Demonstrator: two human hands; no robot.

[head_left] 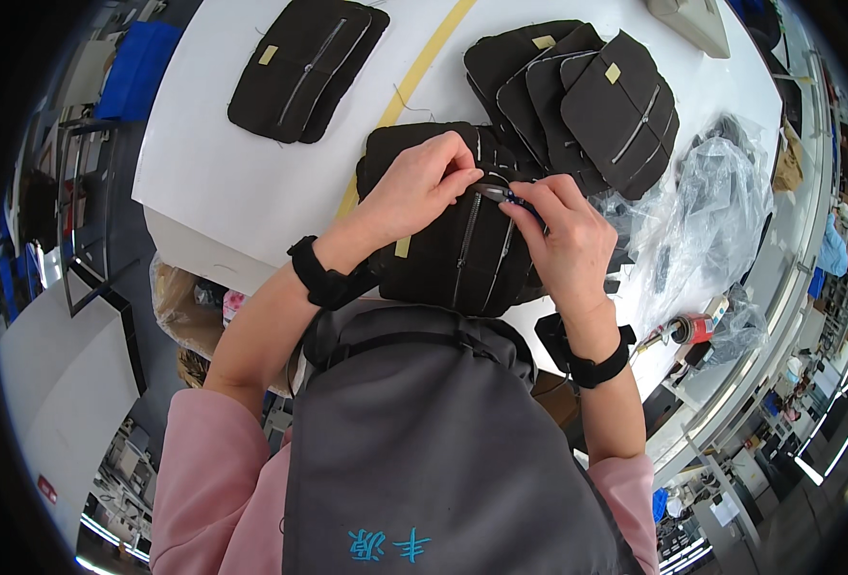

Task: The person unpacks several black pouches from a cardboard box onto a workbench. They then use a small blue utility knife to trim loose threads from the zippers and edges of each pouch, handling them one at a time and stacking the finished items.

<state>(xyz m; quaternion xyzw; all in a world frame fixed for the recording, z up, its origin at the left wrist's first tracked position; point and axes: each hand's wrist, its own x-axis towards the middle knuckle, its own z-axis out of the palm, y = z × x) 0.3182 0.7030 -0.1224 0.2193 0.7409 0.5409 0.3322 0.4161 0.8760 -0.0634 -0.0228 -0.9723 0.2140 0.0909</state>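
Observation:
A black zippered fabric piece [431, 251], apparently a bag panel, lies on the white table close to my body. My left hand [424, 187] is closed in a pinch over its upper part, near a thin pale line that may be thread. What sits between those fingertips is too small to make out. Small thread snips [497, 193] with metal blades are gripped in my right hand [570, 230]. Their tips point left, toward my left fingertips, just above the fabric. The snips' handle is mostly covered by my fingers.
Several similar black panels [625, 120] are fanned in a stack at the back right. Another panel [307, 69] lies at the back left. Clear plastic bags [711, 211] and a red can [694, 329] occupy the right side. Yellow tape [428, 59] crosses the white table [194, 125].

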